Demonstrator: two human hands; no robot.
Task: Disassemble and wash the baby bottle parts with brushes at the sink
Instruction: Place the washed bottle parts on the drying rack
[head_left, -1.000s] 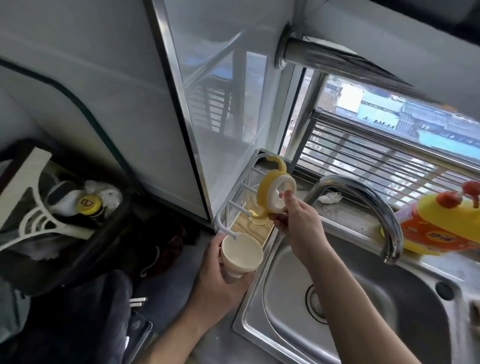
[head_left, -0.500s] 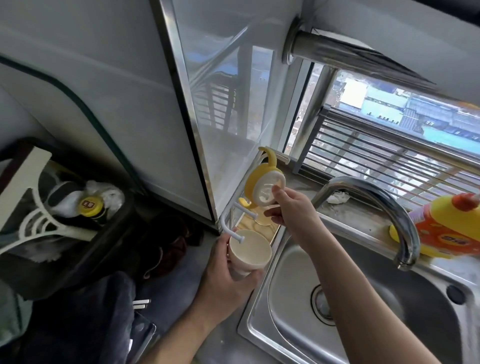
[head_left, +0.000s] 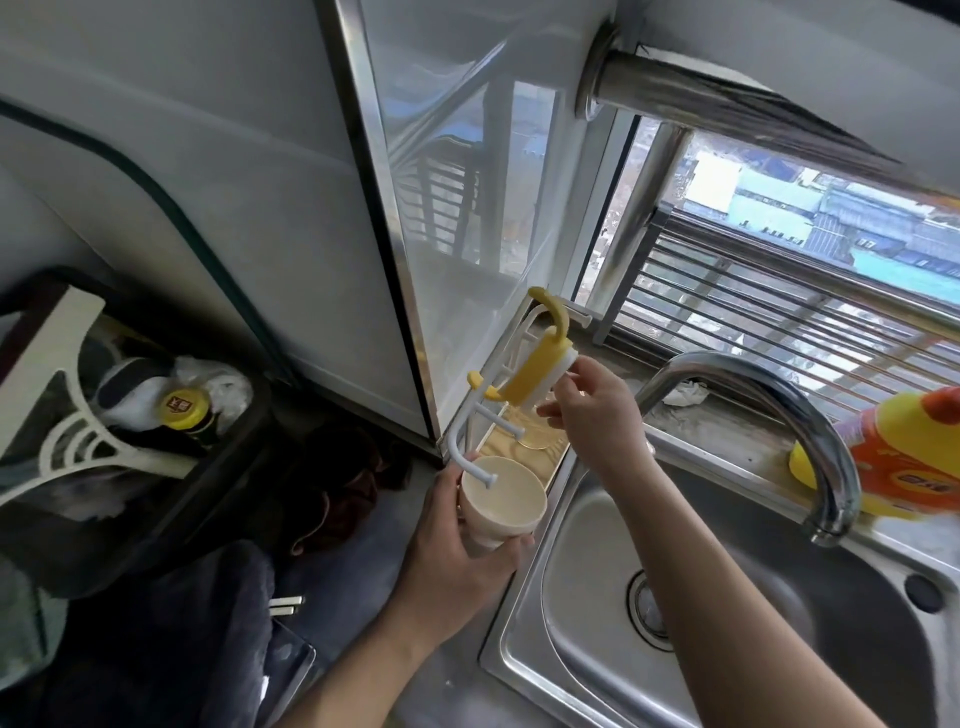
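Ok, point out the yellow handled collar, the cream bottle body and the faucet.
yellow handled collar (head_left: 531, 375): head view, on the side of its yellow ring.
cream bottle body (head_left: 511, 501): head view, on the inside below the rim.
faucet (head_left: 779, 395): head view, on the top of the curved spout.

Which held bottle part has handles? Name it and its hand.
The yellow collar, pinched by the right hand: two curved handles stick out. The cream bottle body in the left hand is a plain open cup.
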